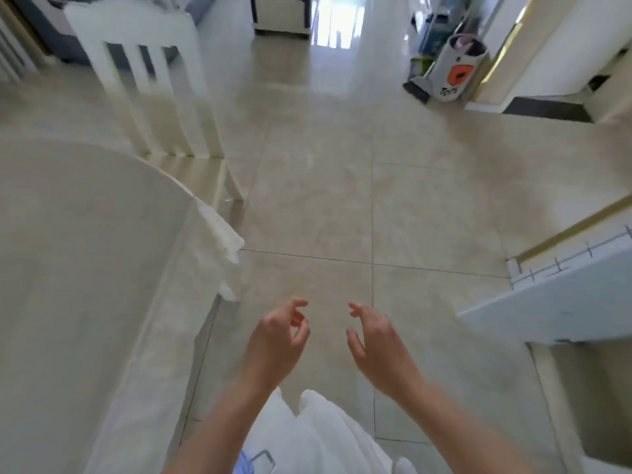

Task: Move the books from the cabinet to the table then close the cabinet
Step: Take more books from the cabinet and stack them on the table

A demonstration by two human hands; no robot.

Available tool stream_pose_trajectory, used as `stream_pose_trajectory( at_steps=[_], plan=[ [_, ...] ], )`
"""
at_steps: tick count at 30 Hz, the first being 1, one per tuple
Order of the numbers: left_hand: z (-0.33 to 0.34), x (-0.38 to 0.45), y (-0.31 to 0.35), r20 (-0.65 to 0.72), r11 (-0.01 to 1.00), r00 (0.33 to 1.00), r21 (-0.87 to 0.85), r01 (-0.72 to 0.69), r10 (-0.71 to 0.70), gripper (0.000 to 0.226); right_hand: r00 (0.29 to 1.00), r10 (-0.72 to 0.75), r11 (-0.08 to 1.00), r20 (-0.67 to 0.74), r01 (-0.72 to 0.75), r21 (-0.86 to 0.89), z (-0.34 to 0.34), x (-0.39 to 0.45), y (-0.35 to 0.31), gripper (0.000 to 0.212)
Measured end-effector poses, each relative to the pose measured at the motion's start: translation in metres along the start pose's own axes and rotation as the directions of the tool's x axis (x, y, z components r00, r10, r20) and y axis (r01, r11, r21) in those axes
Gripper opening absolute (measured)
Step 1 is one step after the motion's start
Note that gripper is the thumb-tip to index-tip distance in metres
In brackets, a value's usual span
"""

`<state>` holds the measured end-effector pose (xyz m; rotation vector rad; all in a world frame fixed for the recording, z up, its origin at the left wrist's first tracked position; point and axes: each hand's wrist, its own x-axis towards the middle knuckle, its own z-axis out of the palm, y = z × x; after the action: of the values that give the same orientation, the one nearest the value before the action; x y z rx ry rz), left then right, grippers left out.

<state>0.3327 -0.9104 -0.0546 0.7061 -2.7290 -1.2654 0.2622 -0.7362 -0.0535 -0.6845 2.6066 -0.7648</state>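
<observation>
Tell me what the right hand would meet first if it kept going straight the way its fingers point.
Probably nothing soon: the right hand points forward over bare floor tiles. Depth is unclear.

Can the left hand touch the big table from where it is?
Probably yes. The left hand hangs empty over the floor, just right of the table, its fingers loosely curled. Nothing lies between them, so a short sideways move should do.
</observation>
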Motion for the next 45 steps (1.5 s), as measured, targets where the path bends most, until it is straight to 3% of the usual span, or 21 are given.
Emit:
stream_pose_trajectory(
  at_steps=[3, 7, 14, 18, 22, 26, 32, 37, 45],
  plan=[
    [0.04, 0.018, 0.039, 0.194, 0.99, 0.971, 0.005, -0.141, 0.137, 0.029, 0.98, 0.166, 0.986, -0.108, -0.161, 0.052, -0.03, -0.021, 0.044, 0.04],
    [0.1, 0.04, 0.102, 0.39, 0.953, 0.876, -0.015, -0.303, 0.284, 0.028, 0.89, 0.398, 0.915, -0.221, -0.368, 0.164, -0.063, -0.054, 0.105, 0.037],
    [0.197, 0.074, 0.18, 0.638, 0.898, 0.68, -0.041, -0.439, 0.362, 0.021, 0.721, 0.639, 0.765, -0.268, -0.559, 0.32, -0.107, -0.087, 0.184, 0.04],
    [0.245, 0.095, 0.233, 0.693, 0.869, 0.611, -0.046, -0.493, 0.382, 0.019, 0.649, 0.719, 0.691, -0.249, -0.628, 0.359, -0.133, -0.098, 0.223, 0.04],
    [0.293, 0.106, 0.28, 0.733, 0.849, 0.551, -0.068, -0.524, 0.399, 0.018, 0.532, 0.806, 0.589, -0.26, -0.676, 0.442, -0.155, -0.116, 0.255, 0.039],
    [0.352, 0.095, 0.326, 0.811, 0.803, 0.429, -0.081, -0.59, 0.397, 0.018, 0.405, 0.881, 0.471, -0.243, -0.717, 0.514, -0.165, -0.152, 0.286, 0.039],
    [0.424, 0.066, 0.378, 0.851, 0.785, 0.339, -0.128, -0.606, 0.401, 0.019, 0.309, 0.928, 0.371, -0.207, -0.728, 0.577, -0.187, -0.197, 0.334, 0.04],
    [0.494, 0.036, 0.42, 0.859, 0.776, 0.317, -0.135, -0.616, 0.401, 0.02, 0.315, 0.919, 0.394, -0.237, -0.734, 0.553, -0.225, -0.233, 0.404, 0.04],
    [0.598, 0.008, 0.491, 0.827, 0.822, 0.426, -0.075, -0.564, 0.368, 0.021, 0.441, 0.858, 0.514, -0.264, -0.748, 0.421, -0.325, -0.265, 0.531, 0.036]
  ],
)
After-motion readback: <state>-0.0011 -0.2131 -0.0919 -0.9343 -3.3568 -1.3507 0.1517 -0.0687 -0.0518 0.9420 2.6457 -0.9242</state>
